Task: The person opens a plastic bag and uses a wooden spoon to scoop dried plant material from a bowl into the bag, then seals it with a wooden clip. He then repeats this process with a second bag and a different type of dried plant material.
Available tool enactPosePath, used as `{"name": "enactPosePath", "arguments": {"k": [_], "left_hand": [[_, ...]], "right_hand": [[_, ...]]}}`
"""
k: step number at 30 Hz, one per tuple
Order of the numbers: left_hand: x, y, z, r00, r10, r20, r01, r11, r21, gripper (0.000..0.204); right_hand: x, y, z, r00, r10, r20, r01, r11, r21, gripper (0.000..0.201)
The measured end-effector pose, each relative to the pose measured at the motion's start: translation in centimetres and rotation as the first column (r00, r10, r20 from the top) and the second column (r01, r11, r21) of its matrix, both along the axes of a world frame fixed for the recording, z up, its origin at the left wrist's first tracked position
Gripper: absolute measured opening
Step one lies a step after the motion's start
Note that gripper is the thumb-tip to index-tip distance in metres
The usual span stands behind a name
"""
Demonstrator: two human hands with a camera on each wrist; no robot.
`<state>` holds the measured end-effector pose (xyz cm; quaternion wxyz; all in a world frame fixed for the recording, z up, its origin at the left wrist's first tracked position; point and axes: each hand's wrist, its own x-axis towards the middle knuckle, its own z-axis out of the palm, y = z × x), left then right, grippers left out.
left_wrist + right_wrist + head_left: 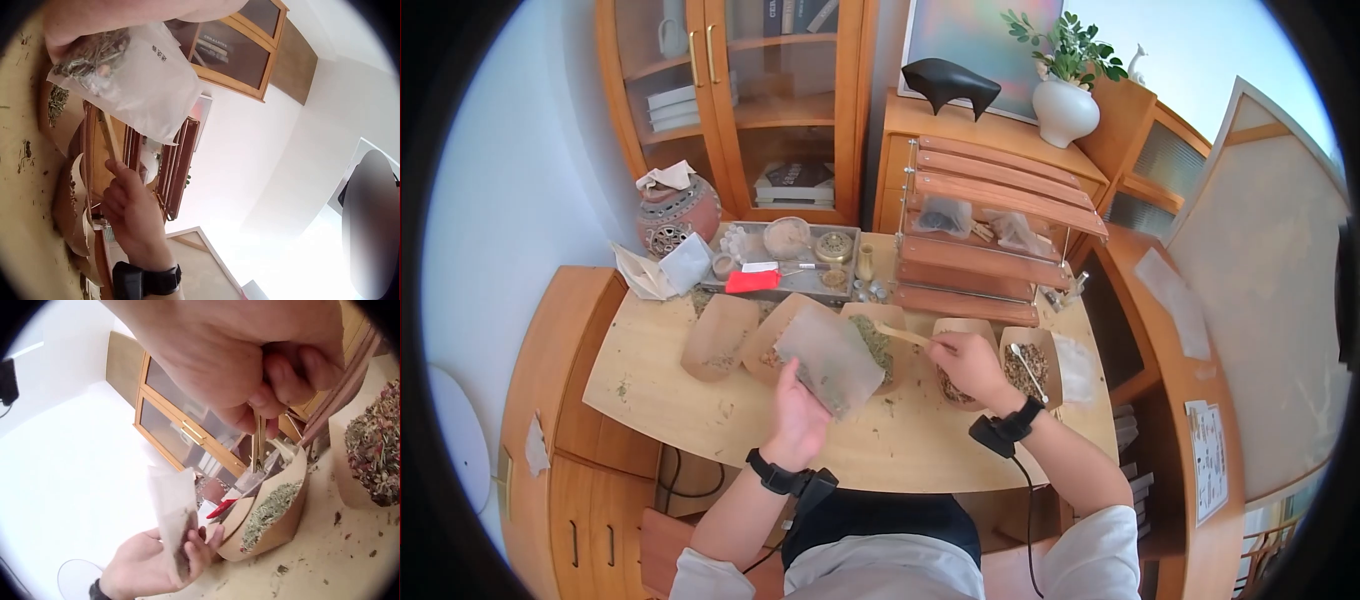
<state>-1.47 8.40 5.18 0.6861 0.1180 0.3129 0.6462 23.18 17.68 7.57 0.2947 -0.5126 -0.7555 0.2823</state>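
Note:
My left hand (797,418) grips a translucent white pouch (832,362), with its fingers curled round the lower part. Dried plant bits (97,56) show through the pouch's bottom. My right hand (975,370) pinches a slim, light-brown wooden tool (908,337) that points left toward the pouch. The tool's far tip is over the green dried herbs (872,338) in the head view, and the pouch covers it in the left wrist view. The herbs lie in a brown paper tray (284,531), partly behind the pouch in the head view.
More brown paper trays (718,340) stand in a row; the rightmost holds brown bits and a small white spoon (1030,372). Behind are a grey tray (800,295) of small containers with a red packet (752,282), and a slatted wooden rack (990,255). Crumbs dot the table (700,415).

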Motion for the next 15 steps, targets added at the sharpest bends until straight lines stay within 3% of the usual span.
{"name": "enactPosePath", "arguments": {"k": [9,15], "left_hand": [[1.1,1.5,1.1,0.999,0.028,0.018,-0.027,0.999,-0.022,0.052],[1.3,1.4,1.3,1.0,-0.006,0.013,0.006,1.0,0.023,0.053]], "right_hand": [[-0.3,-2.0,6.9,0.973,0.036,-0.23,-0.073,0.985,-0.154,0.031],[-1.5,-2.7,6.1,0.978,0.177,-0.112,-0.186,0.979,-0.081,0.034]]}}
